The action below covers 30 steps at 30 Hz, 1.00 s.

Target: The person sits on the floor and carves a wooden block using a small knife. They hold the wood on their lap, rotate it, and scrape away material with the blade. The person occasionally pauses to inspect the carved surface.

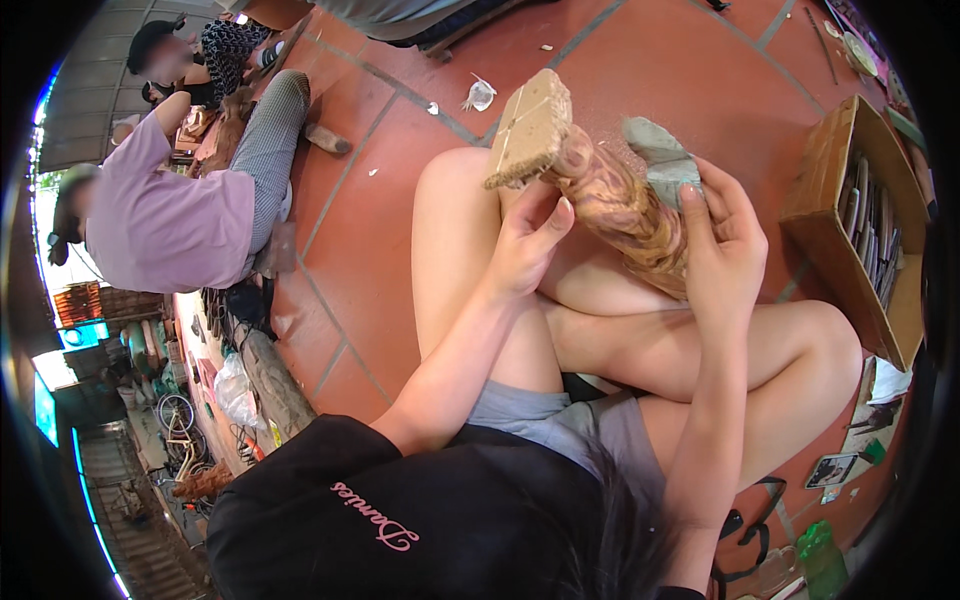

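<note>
A brown carved wooden figure [628, 208] lies tilted above my crossed legs, its pale flat base [530, 130] pointing up and to the left. My left hand [525, 245] is closed around the figure just below that base, thumb showing on the near side. In my right hand [728, 235] a folded piece of grey-green sandpaper [668, 158] is pinched between thumb and fingers. The sandpaper is against or very close to the figure's right side; exact contact cannot be made out. The figure's lower end is partly hidden by my right hand.
On the right stands an open cardboard box [822, 190] of thin long tools. A phone [832, 470] and a green plastic bottle [822, 560] lie at lower right. A co-worker in a lilac shirt [175, 220] sits at left, near a log [275, 375]. White scraps dot the red tiles [370, 220].
</note>
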Tool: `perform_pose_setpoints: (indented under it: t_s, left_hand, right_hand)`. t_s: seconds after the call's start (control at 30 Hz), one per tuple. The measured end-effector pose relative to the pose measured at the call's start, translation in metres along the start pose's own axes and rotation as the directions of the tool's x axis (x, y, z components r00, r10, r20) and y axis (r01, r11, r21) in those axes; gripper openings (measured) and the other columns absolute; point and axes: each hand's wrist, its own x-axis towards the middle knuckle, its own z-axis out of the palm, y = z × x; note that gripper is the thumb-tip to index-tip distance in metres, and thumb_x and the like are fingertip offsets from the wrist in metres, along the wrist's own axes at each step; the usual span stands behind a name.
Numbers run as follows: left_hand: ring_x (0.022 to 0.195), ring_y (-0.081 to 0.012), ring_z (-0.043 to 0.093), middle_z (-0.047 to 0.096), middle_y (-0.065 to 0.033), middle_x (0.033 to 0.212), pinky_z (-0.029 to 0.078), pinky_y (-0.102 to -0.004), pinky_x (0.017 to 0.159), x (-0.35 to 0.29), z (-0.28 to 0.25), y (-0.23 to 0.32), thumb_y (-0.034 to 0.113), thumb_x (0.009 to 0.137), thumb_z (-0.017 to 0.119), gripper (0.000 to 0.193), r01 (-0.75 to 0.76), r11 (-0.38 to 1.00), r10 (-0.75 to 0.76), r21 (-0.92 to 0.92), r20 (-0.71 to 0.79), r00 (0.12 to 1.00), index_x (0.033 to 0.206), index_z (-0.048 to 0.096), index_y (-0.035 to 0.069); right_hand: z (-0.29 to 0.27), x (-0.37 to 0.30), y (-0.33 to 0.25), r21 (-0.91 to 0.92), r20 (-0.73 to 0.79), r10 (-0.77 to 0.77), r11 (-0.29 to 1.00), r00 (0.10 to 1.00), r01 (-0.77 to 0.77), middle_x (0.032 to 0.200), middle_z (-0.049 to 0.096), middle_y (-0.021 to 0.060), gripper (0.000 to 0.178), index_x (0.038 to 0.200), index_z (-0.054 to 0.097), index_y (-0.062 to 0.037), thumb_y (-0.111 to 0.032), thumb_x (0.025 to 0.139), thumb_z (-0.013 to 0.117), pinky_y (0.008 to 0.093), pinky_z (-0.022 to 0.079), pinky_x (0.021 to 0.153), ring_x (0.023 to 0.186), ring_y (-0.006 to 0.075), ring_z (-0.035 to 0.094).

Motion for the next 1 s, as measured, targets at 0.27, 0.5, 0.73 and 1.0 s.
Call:
perform_pose_setpoints:
  t_s: [0.27, 0.5, 0.73, 1.0]
  left_hand:
    - [0.131, -0.021, 0.044, 0.049, -0.0102, 0.139, 0.032, -0.0383, 0.112, 0.0, 0.002, 0.002, 0.026, 0.092, 0.068, 0.062, -0.022, 0.996, 0.022, 0.086, -0.005, 1.0, 0.14, 0.041, -0.002]
    - [0.129, -0.0198, 0.046, 0.052, -0.0091, 0.135, 0.033, -0.0373, 0.111, -0.002, 0.0, 0.001, 0.025, 0.092, 0.069, 0.057, -0.016, 0.997, 0.017, 0.075, -0.001, 1.0, 0.136, 0.045, -0.002]
    - [0.129, -0.0208, 0.046, 0.052, -0.0104, 0.136, 0.034, -0.0374, 0.111, -0.001, -0.001, -0.001, 0.023, 0.092, 0.069, 0.059, -0.027, 0.997, 0.026, 0.069, 0.007, 1.0, 0.138, 0.043, -0.003]
    - [0.127, -0.0219, 0.05, 0.053, -0.0113, 0.135, 0.039, -0.0377, 0.109, -0.006, 0.007, -0.001, 0.016, 0.088, 0.073, 0.064, 0.015, 1.0, -0.015, 0.007, 0.074, 0.997, 0.14, 0.041, -0.003]
  right_hand:
    - [0.016, -0.006, 0.0, -0.198, 0.103, -0.205, 0.955, 0.973, 0.222, 0.11, 0.07, 0.015, 0.022, 0.112, 0.067, 0.0, -0.007, 0.092, 0.064, 0.0323, 0.051, 0.087, 0.101, 0.0227, 0.068]
    - [0.024, -0.001, 0.005, -0.367, 0.258, -0.436, 0.782, 0.862, 0.505, 0.119, 0.066, 0.0156, 0.018, 0.105, 0.07, -0.0011, -0.006, 0.087, 0.067, 0.0381, 0.051, 0.091, 0.11, 0.0302, 0.064]
    - [0.019, 0.004, 0.004, -0.284, 0.196, -0.206, 0.924, 0.959, 0.256, 0.121, 0.066, 0.0151, 0.023, 0.106, 0.068, -0.0036, -0.012, 0.084, 0.073, 0.0363, 0.051, 0.088, 0.107, 0.0268, 0.065]
    - [0.017, 0.022, 0.005, -0.092, 0.124, 0.068, 0.994, 0.99, -0.057, 0.106, 0.067, 0.0101, 0.037, 0.111, 0.064, -0.0024, -0.016, 0.08, 0.079, 0.0321, 0.05, 0.084, 0.1, 0.0171, 0.062]
